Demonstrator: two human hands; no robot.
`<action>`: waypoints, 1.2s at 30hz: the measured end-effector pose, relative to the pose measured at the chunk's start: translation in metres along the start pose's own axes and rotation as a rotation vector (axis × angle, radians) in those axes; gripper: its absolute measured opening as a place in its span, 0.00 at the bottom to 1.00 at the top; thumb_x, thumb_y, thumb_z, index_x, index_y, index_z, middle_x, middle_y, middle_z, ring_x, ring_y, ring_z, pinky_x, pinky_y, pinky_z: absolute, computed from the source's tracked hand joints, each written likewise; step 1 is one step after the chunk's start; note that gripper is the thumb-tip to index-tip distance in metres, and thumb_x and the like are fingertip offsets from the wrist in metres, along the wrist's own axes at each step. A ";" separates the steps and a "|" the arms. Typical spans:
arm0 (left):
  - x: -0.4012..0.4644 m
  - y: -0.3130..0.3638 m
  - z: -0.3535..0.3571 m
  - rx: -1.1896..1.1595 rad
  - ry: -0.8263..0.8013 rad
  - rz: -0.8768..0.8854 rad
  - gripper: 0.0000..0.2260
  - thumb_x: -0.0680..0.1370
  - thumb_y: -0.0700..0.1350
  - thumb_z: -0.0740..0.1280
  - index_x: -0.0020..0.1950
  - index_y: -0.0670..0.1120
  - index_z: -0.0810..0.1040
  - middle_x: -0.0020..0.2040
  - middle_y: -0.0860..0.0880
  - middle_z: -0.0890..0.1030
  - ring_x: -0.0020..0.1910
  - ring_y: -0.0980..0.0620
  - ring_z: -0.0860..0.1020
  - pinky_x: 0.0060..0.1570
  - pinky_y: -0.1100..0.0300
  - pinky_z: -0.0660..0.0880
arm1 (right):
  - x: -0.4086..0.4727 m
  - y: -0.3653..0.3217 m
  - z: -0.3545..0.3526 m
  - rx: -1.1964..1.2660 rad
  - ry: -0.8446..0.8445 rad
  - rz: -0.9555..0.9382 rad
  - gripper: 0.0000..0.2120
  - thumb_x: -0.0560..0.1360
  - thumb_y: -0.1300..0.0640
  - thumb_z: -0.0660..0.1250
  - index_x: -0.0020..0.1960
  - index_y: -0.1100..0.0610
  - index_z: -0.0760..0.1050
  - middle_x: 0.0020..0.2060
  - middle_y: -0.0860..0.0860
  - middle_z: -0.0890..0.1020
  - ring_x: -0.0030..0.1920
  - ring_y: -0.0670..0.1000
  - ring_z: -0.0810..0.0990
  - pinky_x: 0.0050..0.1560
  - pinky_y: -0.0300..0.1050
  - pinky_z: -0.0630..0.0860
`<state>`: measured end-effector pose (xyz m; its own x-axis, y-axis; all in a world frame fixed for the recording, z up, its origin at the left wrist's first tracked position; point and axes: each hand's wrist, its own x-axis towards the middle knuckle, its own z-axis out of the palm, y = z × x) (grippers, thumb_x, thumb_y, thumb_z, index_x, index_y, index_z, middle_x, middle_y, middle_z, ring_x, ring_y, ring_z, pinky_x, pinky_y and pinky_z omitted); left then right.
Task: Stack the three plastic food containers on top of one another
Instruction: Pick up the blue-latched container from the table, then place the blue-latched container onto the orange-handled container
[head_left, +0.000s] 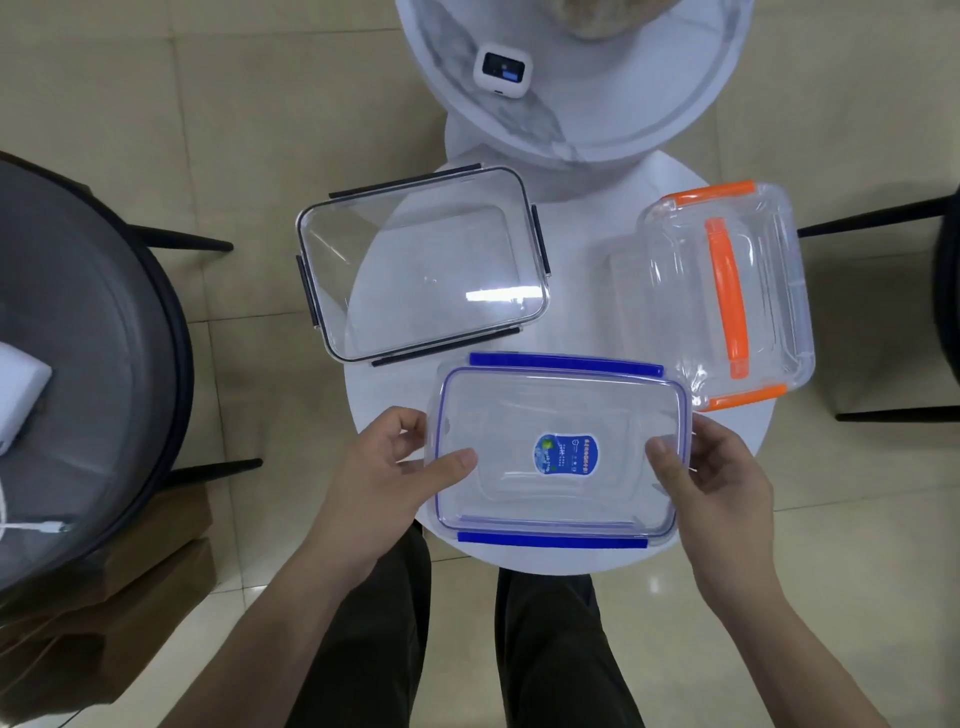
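Your left hand (387, 467) and right hand (711, 475) both grip the clear rectangular plastic container with blue clips (556, 452), one hand on each short end. It sits at 6 o'clock on the small round white table (597, 322), nearest your body. Left thumb lies flat on the lid at the container's 9 o'clock edge, the other left fingers curl around the side wall. Right thumb presses the lid at its 3 o'clock edge, right fingers wrap under or behind the end (partly hidden, exact contact unclear). Whether the container is lifted or resting on the table, cannot tell. A blue oval label (565, 453) sits mid-lid.

At 11 o'clock on the table: clear rectangular plastic container with dark grey clips (421, 265), lid on, overhanging the table edge, just beside the blue one's far clip. At 2 o'clock: clear plastic container with orange handle and orange clips (727, 296), near the blue one's far right corner, apart from the grey one.

Beyond at 12 o'clock, a round white marbled table (597, 114) carries a small white device with dark screen (504, 69). Far left at 9 o'clock, a dark round glass-topped table (93, 332). Your dark trousers (395, 649) show below.
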<state>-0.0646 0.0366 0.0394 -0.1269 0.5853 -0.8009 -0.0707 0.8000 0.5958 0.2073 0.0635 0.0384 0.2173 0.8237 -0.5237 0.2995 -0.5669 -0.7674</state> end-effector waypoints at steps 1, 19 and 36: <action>0.000 0.000 -0.001 -0.009 -0.004 -0.007 0.22 0.61 0.56 0.76 0.51 0.51 0.78 0.46 0.59 0.86 0.46 0.58 0.86 0.37 0.62 0.83 | 0.001 -0.002 0.002 0.014 -0.004 0.008 0.18 0.75 0.53 0.70 0.63 0.58 0.76 0.53 0.51 0.85 0.49 0.42 0.86 0.39 0.33 0.81; 0.004 0.007 0.009 -0.115 0.008 -0.079 0.30 0.56 0.59 0.76 0.54 0.52 0.73 0.55 0.50 0.85 0.48 0.50 0.87 0.37 0.61 0.83 | 0.000 -0.012 0.026 0.023 -0.042 0.032 0.12 0.77 0.42 0.61 0.60 0.36 0.72 0.46 0.36 0.84 0.52 0.52 0.85 0.50 0.46 0.84; 0.006 0.008 0.005 -0.086 -0.017 -0.042 0.37 0.57 0.61 0.76 0.64 0.53 0.76 0.58 0.51 0.85 0.54 0.48 0.86 0.50 0.48 0.85 | 0.007 -0.019 0.027 0.015 -0.046 0.048 0.17 0.76 0.41 0.60 0.64 0.40 0.72 0.46 0.34 0.85 0.49 0.46 0.86 0.41 0.40 0.84</action>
<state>-0.0614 0.0472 0.0392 -0.1054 0.5541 -0.8257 -0.1601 0.8101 0.5640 0.1780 0.0801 0.0394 0.1877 0.7952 -0.5766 0.2760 -0.6061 -0.7460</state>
